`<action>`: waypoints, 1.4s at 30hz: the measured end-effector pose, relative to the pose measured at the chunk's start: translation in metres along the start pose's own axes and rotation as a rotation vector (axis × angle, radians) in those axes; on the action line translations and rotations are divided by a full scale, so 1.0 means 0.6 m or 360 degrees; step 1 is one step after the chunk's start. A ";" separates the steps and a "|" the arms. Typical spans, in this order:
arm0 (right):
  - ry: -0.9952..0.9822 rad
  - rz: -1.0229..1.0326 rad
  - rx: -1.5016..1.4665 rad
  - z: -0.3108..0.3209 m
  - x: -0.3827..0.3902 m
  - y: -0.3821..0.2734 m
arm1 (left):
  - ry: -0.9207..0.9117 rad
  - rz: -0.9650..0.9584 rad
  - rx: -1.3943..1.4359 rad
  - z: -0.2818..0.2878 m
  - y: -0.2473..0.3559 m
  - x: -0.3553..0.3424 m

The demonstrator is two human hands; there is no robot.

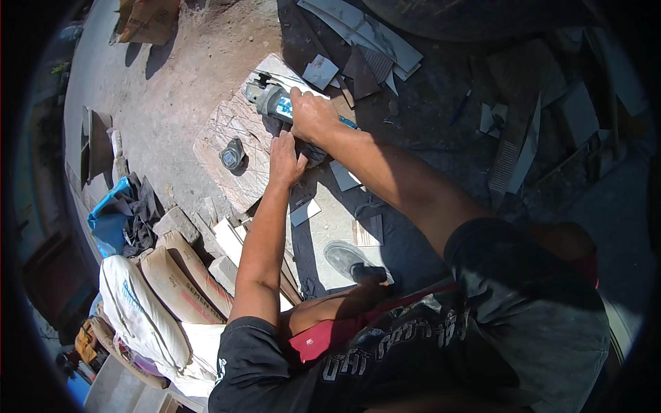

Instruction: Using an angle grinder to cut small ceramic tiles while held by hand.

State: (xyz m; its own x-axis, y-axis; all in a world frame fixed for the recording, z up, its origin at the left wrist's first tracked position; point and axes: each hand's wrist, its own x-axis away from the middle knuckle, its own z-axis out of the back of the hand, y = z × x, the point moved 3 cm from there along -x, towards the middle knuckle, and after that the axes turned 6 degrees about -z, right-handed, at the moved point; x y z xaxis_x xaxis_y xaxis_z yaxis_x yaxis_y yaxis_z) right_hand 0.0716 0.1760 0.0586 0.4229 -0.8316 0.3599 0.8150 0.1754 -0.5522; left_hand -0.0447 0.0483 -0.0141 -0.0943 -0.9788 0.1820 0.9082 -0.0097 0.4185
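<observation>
My right hand (pixel 313 115) is closed round the body of an angle grinder (pixel 282 105), which has a grey head and a blue-and-white casing. The grinder's head lies over a white tile (pixel 277 70) at the far end of a scratched, pinkish slab (pixel 224 175). Just below the grinder, my left hand (pixel 284 160) has its fingers curled in by a dark thing at the slab's right edge. What those fingers grip is hidden. On the slab, left of my hands, sits a dark tape measure (pixel 233 157).
Tile offcuts (pixel 361 69) lie scattered at the far right, with a broken ribbed tile (pixel 509 148) nearer. Brown cement bags (pixel 186 268) and a white sack (pixel 141 310) stand at the left, beside a blue plastic bag (pixel 110 217). My shoe (pixel 348 258) rests below the slab.
</observation>
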 end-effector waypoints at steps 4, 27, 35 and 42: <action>-0.0036 -0.0041 0.0038 0.001 0.000 -0.004 | -0.0018 0.0034 -0.0013 0.001 0.003 0.004; -0.0055 -0.0045 0.0035 -0.002 -0.002 -0.005 | 0.0166 -0.0114 -0.0135 0.015 0.013 0.001; -0.0088 -0.0064 0.0036 0.003 0.002 -0.004 | 0.0210 -0.0134 -0.0177 0.016 0.018 -0.002; -0.0097 -0.0066 0.0050 0.008 0.005 0.006 | 0.0006 0.0007 -0.0148 0.035 0.045 -0.014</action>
State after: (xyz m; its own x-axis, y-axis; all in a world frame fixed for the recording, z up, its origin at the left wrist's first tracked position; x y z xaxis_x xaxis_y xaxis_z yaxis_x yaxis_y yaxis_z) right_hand 0.0774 0.1767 0.0611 0.4110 -0.8050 0.4278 0.8441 0.1587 -0.5121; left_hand -0.0278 0.0609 0.0144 -0.0888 -0.9796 0.1803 0.9426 -0.0241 0.3332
